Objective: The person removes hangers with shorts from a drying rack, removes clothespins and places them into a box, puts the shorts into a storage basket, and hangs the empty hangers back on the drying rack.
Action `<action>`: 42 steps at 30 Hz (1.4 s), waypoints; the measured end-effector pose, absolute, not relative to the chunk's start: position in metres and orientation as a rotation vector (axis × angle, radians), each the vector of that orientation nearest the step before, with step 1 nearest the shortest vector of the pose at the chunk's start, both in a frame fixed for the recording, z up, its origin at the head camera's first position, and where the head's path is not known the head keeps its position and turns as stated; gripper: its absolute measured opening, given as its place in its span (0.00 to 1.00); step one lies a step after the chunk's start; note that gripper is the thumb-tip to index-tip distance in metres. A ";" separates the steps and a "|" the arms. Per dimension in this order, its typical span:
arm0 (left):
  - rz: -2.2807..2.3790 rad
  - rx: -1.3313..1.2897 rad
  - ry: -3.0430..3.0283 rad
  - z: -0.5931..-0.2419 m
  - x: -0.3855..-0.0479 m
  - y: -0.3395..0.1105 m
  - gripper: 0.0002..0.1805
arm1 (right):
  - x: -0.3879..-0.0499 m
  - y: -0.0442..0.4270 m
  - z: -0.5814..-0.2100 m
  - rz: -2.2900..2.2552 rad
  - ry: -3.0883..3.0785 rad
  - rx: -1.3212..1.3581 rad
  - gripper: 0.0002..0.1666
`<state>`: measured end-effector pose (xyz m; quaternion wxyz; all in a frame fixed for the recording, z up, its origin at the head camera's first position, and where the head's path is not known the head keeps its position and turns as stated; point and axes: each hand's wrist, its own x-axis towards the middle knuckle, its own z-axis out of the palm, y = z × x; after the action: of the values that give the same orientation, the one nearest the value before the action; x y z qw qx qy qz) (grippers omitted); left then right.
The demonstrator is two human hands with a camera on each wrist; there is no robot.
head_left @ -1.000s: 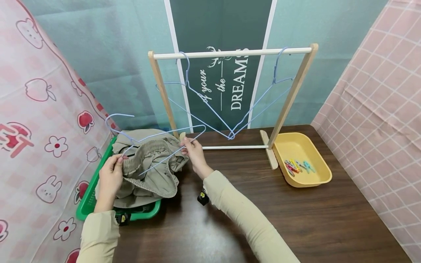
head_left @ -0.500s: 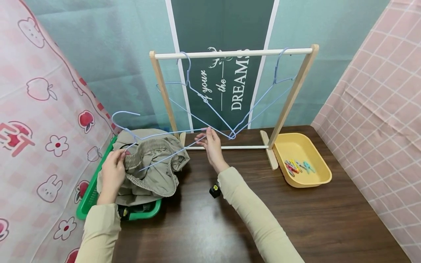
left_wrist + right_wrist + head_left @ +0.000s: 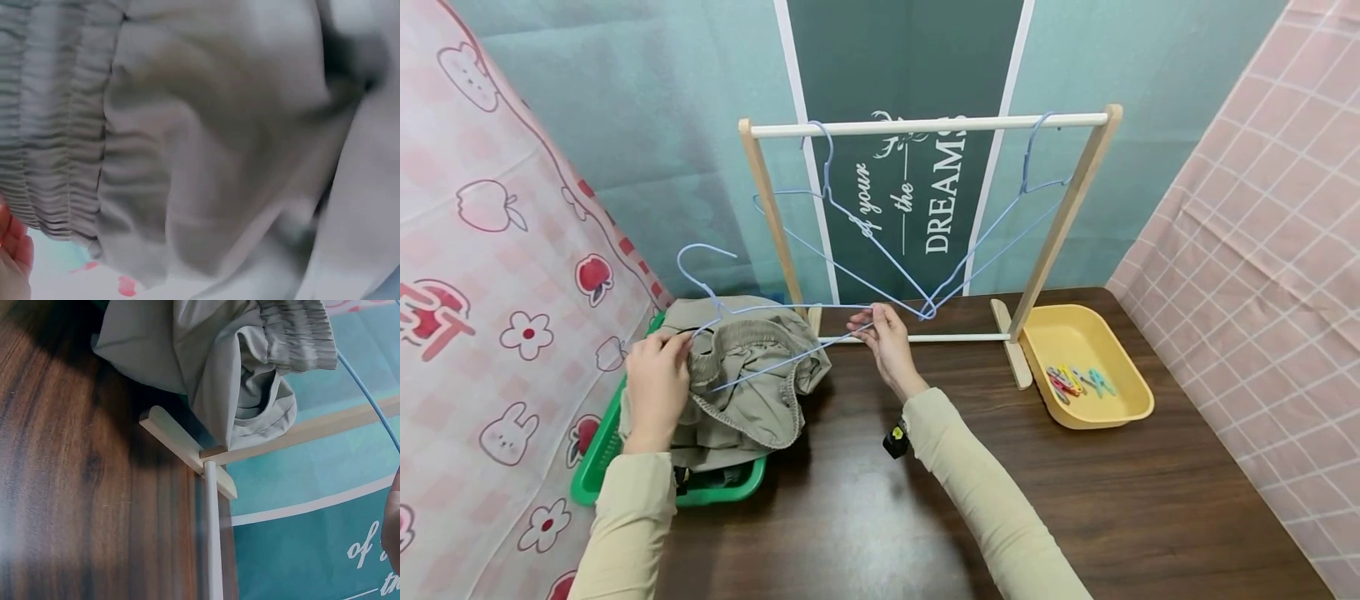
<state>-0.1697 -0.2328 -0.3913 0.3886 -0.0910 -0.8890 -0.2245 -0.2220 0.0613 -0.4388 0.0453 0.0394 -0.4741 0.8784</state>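
Beige-grey pants (image 3: 752, 408) with a gathered elastic waistband lie over a green basket, the waist held partly open. My left hand (image 3: 657, 387) pinches the left side of the waistband, where one end of a blue wire hanger (image 3: 775, 307) goes in. In the left wrist view its fingertips (image 3: 17, 249) show at the edge of the gathered waistband (image 3: 53, 125). My right hand (image 3: 889, 346) pinches the hanger's other end, which sticks out past the pants. Part of the hanger's lower bar is hidden inside the waist.
A wooden rack (image 3: 1078, 208) with a white top rod (image 3: 925, 127) stands behind, bearing two more blue hangers (image 3: 988, 229). The green basket (image 3: 730, 493) is at the left. A yellow tray (image 3: 1127, 350) at the right holds several coloured clips (image 3: 1063, 382).
My right hand has moved right, from the hanger's lower bar to its outer end. The hanger has shifted right with its hook tipping up. My left hand has stayed at the waistband.
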 end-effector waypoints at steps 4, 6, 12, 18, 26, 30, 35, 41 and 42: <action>-0.468 -0.339 -2.280 -0.386 -0.170 -0.230 0.09 | -0.221 0.064 -0.442 2.724 -1.388 0.076 0.14; -0.446 -0.354 -2.303 -0.383 -0.170 -0.228 0.09 | -0.221 0.066 -0.444 2.740 -1.367 0.063 0.14; -0.376 -0.239 -2.431 -0.375 -0.167 -0.224 0.08 | -0.221 0.070 -0.447 2.763 -1.323 0.058 0.14; -0.385 -0.118 -2.526 -0.373 -0.161 -0.223 0.13 | -0.221 0.075 -0.446 2.818 -1.330 -0.008 0.14; -0.422 -0.084 -2.407 -0.377 -0.163 -0.223 0.07 | -0.221 0.096 -0.446 2.807 -1.546 -0.138 0.15; -0.469 -0.079 -2.367 -0.377 -0.165 -0.224 0.06 | -0.224 0.112 -0.452 2.667 -1.693 -0.339 0.17; -0.488 -0.073 -2.335 -0.375 -0.166 -0.224 0.07 | -0.259 0.155 -0.512 2.570 -1.567 -0.525 0.14; -0.499 -0.060 -2.327 -0.374 -0.166 -0.223 0.07 | -0.322 0.235 -0.606 2.297 -1.257 -0.683 0.17; -0.506 -0.052 -2.325 -0.374 -0.166 -0.223 0.07 | -0.324 0.245 -0.604 2.242 -1.237 -0.719 0.16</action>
<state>-0.1665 -0.2231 -0.3739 0.3718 -0.0205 -0.9068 -0.1975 -0.3239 0.2454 -0.6039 0.2385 -0.2625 -0.4517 0.8186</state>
